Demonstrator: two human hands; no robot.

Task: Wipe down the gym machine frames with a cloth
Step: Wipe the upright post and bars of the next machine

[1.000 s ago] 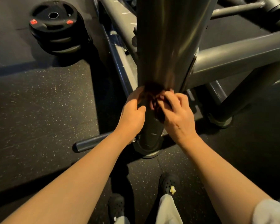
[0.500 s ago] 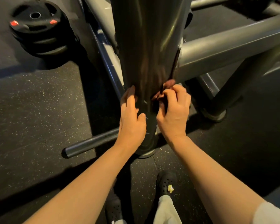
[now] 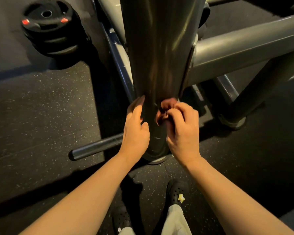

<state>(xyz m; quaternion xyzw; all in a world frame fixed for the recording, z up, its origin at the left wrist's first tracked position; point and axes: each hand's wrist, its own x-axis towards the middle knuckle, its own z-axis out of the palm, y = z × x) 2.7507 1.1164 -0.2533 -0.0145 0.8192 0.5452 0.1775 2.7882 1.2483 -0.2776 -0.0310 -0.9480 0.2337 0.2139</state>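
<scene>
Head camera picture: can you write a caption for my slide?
Right hand rubs a reddish cloth on the machine's shiny post while the left hand steadies it.

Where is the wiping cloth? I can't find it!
Find the big shiny upright post in the middle of the gym machine. Follow it down to where two hands meet it near the floor. The cloth is the small reddish-brown bunch pinched in the right hand, against the post; the left hand lies on the post and holds no cloth.
</scene>
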